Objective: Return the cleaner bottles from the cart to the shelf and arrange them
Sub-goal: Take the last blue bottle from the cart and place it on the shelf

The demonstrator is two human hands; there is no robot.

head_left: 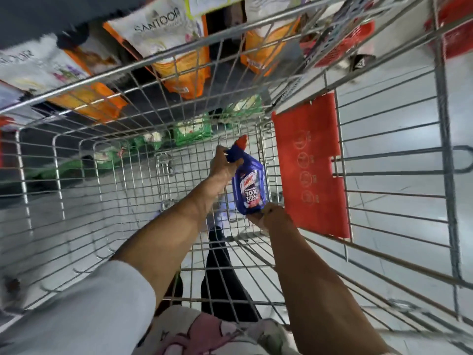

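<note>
Cleaner bottle (249,184), blue with a red cap and an angled neck, was held inside the wire cart (107,160), low in the basket near its far end and just beside the red plastic flap (311,165) on the cart's right wall. It stood roughly upright, label toward the camera, and whether its base was touching the cart floor or already clear of it could not be told. The left hand (224,163) was wrapped around the blue neck just under the cap, fingers closed on it. The right hand (268,215) cupped the bottom edge of the bottle from below, closed on it in support. Both arms reached deep down into the basket.

No other bottle showed plainly in the cart; the mesh floor around this one looked bare, though a blurred patch behind the left wrist could not be made out. Beyond the cart's left rim sat orange and white pouches (179,47) on a shelf (30,19), blurred by head motion.

By my reading, the step in hand was the pick-up from the cart, with the carry to the shelf not yet begun. The next move likely called for lifting the bottle straight up past the top rail without catching the angled neck in the wires, then turning toward the cleaner section, which was not in view
</note>
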